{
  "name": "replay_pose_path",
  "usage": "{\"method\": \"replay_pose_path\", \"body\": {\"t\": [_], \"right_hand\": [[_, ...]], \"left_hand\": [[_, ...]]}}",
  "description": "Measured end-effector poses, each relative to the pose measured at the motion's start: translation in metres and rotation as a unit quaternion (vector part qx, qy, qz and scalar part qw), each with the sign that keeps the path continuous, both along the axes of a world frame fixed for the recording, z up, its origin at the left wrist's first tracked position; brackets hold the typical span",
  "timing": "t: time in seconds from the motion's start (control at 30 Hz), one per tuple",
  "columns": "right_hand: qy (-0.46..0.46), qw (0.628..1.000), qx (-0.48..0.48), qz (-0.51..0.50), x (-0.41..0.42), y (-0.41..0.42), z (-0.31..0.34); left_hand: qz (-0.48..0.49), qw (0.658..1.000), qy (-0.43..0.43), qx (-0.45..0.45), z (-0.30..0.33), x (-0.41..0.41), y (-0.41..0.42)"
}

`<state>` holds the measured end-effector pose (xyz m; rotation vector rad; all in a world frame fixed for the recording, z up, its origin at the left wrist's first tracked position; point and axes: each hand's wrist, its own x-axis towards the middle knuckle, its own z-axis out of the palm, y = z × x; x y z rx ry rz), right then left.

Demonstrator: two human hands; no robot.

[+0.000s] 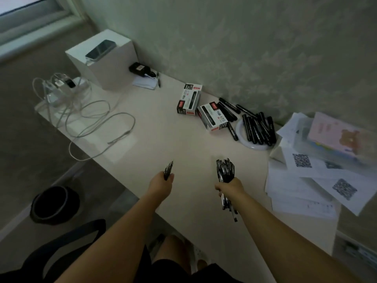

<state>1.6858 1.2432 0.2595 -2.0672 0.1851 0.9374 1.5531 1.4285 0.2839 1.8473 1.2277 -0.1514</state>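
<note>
Two pen bundles hang over the near edge of the table [163, 129]: your left grip [163, 181] clenches the small bundle [169, 169], your right grip [229, 186] the large bundle [225, 170], long axes aimed at the far edge, right grip nearer the marker boxes [212, 117].

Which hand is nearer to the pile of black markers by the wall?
Right. The right hand is in front of the black markers; the left hand is farther left.
</note>
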Motion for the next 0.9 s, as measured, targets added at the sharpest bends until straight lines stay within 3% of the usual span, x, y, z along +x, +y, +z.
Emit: {"method": "replay_pose_path", "body": {"t": [0.4, 0.73, 0.9], "right_hand": [[-0.011, 0.997, -0.04, -0.066, 0.039, 0.026, -0.011], [-0.039, 0.98, -0.124, -0.152, 0.045, 0.098, -0.024], [-0.108, 0.958, -0.181, -0.193, 0.044, 0.141, -0.028]], "left_hand": [[-0.148, 0.979, 0.082, 0.113, -0.013, 0.08, 0.036], [-0.246, 0.956, 0.052, 0.152, -0.034, 0.14, 0.093], [-0.294, 0.94, 0.045, 0.165, -0.054, 0.156, 0.143]]}}
